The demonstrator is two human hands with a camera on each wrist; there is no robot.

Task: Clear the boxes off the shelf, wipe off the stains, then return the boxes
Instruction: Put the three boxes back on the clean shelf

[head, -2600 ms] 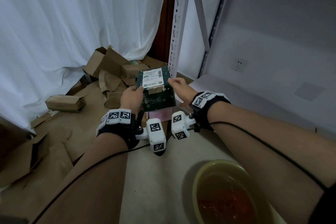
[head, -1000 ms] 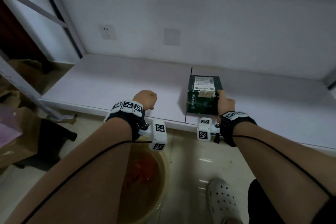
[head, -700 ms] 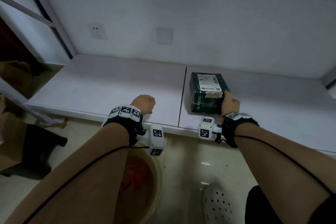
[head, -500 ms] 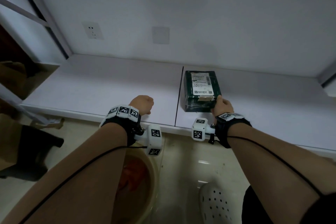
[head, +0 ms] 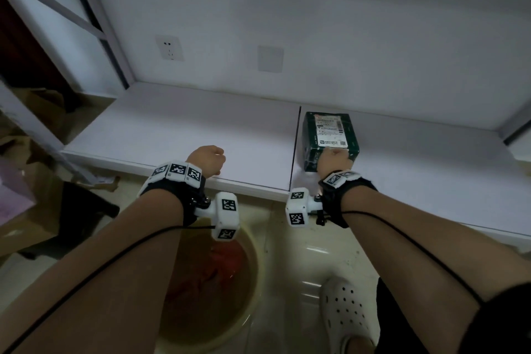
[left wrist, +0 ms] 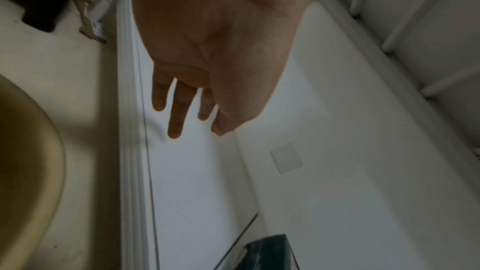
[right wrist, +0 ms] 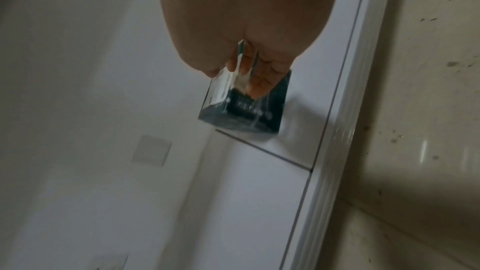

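Observation:
A dark green box (head: 327, 129) with a white label on top lies on the white shelf board (head: 186, 129), just right of the seam between two boards. My right hand (head: 334, 159) grips its near end. In the right wrist view the right hand (right wrist: 231, 81) has its thumb on the shiny top of the box (right wrist: 244, 114) and its fingers on the near face. My left hand (head: 209, 159) hovers over the shelf's front edge. In the left wrist view the left hand (left wrist: 182, 118) hangs with relaxed fingers and holds nothing. A corner of the box (left wrist: 270, 254) shows below it.
A yellow basin (head: 254, 267) of brownish water with a red cloth (head: 218, 264) stands on the floor below my arms. A white clog (head: 344, 313) is beside it. Cardboard (head: 28, 210) and a black object (head: 83, 210) lie left. A shelf upright (head: 94, 17) rises at the left.
Both hands carried the green box from the cardboard pile. The right hand set it on the shelf, turned it lengthwise and shifted from its right side to its near end. The left hand let go.

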